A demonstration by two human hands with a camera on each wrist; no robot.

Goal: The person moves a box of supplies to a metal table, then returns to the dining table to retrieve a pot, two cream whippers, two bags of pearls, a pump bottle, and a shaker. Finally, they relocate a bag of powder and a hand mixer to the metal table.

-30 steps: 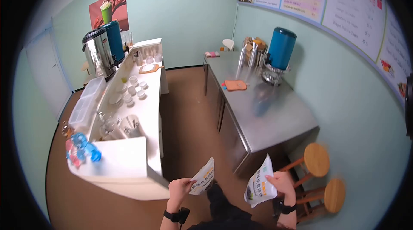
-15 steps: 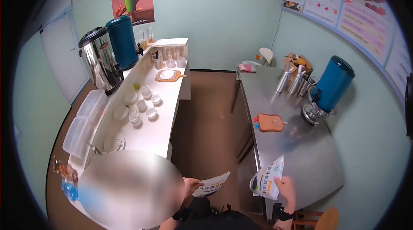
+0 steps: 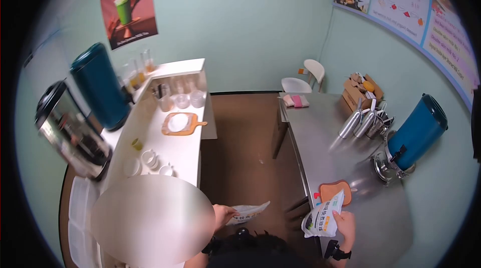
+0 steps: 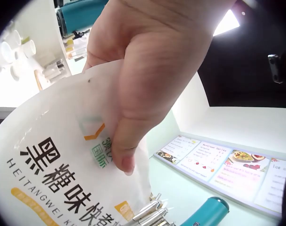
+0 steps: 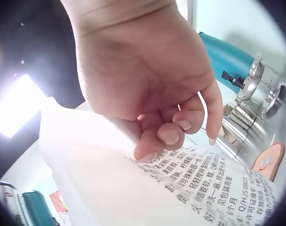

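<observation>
My left hand (image 3: pixel 223 215) pinches the top edge of a white printed pouch (image 3: pixel 246 213) held low over the brown floor between the two counters; the left wrist view shows my thumb (image 4: pixel 128 141) pressed on the pouch (image 4: pixel 62 169) with its black characters. My right hand (image 3: pixel 345 223) grips a second white pouch (image 3: pixel 323 217) at the near edge of the steel counter (image 3: pixel 330 158), just in front of an orange toast-shaped board (image 3: pixel 336 190). In the right wrist view my curled fingers (image 5: pixel 166 134) clamp that pouch (image 5: pixel 147 188).
On the steel counter stand a blue dispenser (image 3: pixel 416 132), steel bottles (image 3: pixel 358 123) and a cardboard box (image 3: pixel 362 87). The white counter (image 3: pixel 173 148) carries cups (image 3: pixel 149 159), a wooden board with a plate (image 3: pixel 179 123), a blue urn (image 3: pixel 100 87) and a steel urn (image 3: pixel 67 130). A blurred patch covers the near left.
The view has advanced along the aisle and tilted; both counters appear closer. My right hand has brought its pouch lower, beside the orange board. The left pouch stays low at centre.
</observation>
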